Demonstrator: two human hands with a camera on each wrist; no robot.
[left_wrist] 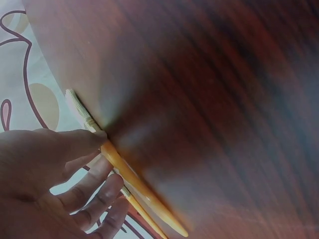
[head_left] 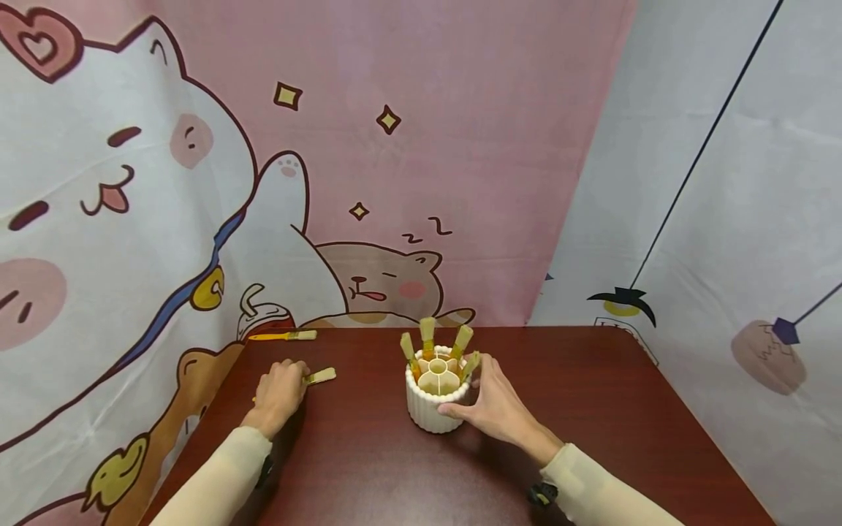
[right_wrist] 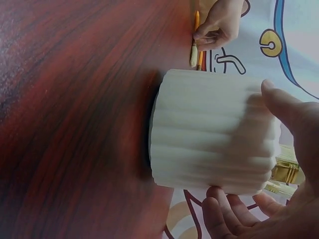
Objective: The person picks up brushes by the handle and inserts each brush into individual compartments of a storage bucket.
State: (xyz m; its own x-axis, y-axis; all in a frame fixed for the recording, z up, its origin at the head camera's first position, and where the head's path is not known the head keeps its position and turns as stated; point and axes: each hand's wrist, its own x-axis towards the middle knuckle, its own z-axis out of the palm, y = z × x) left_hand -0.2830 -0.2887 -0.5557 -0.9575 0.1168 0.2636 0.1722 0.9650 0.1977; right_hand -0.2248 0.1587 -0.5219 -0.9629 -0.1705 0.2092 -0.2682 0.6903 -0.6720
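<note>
At the left of the table, my left hand (head_left: 281, 391) pinches a flat paintbrush (head_left: 322, 375) between thumb and fingers. The brush lies low along the tabletop, its pale bristles pointing right in the head view and its orange handle (left_wrist: 137, 183) showing in the left wrist view. My right hand (head_left: 498, 409) grips a white ribbed brush holder (head_left: 430, 414) from its right side, thumb at the near rim and fingers round the far side. Several brushes (head_left: 427, 332) stand bristles up in the holder's rear compartments, around a round centre hole.
Another orange-handled paintbrush (head_left: 283, 336) lies at the far left edge of the dark red-brown table (head_left: 368, 467). Cartoon-printed cloths (head_left: 460, 146) hang right behind the table and along its sides.
</note>
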